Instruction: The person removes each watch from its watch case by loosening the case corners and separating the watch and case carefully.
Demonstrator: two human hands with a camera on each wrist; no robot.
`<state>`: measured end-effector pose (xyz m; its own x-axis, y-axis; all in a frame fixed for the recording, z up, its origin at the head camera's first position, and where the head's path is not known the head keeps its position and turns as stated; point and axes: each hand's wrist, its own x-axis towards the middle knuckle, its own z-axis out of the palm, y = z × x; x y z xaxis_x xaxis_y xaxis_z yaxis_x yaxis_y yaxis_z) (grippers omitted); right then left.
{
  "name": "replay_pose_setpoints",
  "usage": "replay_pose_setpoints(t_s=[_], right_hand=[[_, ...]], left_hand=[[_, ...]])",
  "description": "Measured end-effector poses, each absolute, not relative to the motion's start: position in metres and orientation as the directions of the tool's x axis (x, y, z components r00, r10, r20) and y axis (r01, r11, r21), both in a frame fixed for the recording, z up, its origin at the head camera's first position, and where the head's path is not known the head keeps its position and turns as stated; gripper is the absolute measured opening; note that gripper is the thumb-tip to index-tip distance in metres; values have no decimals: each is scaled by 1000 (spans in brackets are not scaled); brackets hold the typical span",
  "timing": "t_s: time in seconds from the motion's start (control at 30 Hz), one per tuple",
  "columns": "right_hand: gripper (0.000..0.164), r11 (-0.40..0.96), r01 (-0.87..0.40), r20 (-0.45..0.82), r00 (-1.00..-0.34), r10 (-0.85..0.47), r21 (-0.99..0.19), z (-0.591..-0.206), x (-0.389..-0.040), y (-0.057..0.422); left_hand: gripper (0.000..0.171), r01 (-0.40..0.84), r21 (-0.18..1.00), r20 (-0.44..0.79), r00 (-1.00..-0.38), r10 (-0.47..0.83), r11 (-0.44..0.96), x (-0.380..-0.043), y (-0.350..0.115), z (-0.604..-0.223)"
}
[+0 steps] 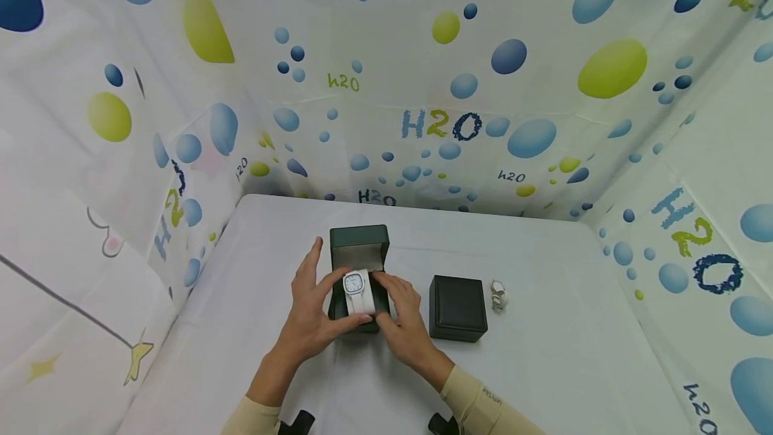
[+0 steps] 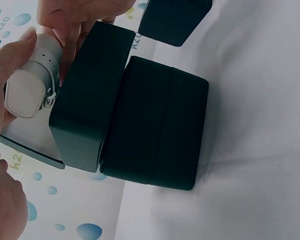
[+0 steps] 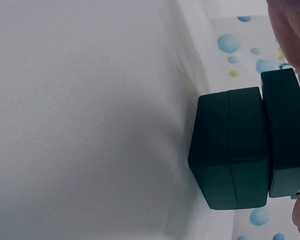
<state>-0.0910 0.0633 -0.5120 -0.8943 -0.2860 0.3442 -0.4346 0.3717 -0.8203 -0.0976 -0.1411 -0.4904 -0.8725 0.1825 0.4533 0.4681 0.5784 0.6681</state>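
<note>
A white wristwatch (image 1: 353, 283) with a squarish dial sits in the opened dark green watch box (image 1: 359, 237), whose lid stands up behind it. My left hand (image 1: 311, 311) pinches the watch, forefinger at its top and thumb along its lower edge. On the other side, my right hand (image 1: 407, 327) holds the watch's right edge with fingertips and thumb, close against the box rim. In the left wrist view, a pale rounded cushion (image 2: 25, 92) fills the white strap (image 2: 49, 60). The right wrist view shows mostly the box's outer wall (image 3: 230, 150); the watch is largely hidden there.
A closed black box (image 1: 459, 307) stands to the right of the green one. Beside it lies a silvery metal wristwatch (image 1: 498, 295). The white-covered table (image 1: 543, 368) meets a printed curtain (image 1: 386, 72) at the back and sides.
</note>
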Motion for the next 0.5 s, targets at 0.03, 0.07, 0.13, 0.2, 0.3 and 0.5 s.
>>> replay_pose_setpoints(t_s=[0.03, 0.07, 0.13, 0.2, 0.3, 0.5], right_hand=[[68, 366, -435, 347, -894, -283, -823, -511, -91, 64], [66, 361, -433, 346, -895, -281, -826, -511, -91, 64], [65, 357, -427, 344, -898, -274, -831, -510, -90, 64], [63, 351, -417, 337, -902, -268, -838, -508, -90, 65], [60, 340, -399, 322, -910, -262, -852, -505, -88, 65], [44, 318, -384, 311, -915, -257, -867, -501, -84, 67]], left_hand=[[77, 472, 665, 458, -870, 184, 579, -97, -141, -490], [77, 476, 663, 461, -868, 186, 579, -97, -140, -489], [77, 474, 661, 457, -869, 189, 582, -97, -139, -488], [77, 469, 661, 449, -873, 191, 586, -96, -138, -489], [76, 464, 661, 440, -876, 196, 590, -95, -136, -489], [81, 481, 673, 447, -870, 210, 562, -92, -131, -492]])
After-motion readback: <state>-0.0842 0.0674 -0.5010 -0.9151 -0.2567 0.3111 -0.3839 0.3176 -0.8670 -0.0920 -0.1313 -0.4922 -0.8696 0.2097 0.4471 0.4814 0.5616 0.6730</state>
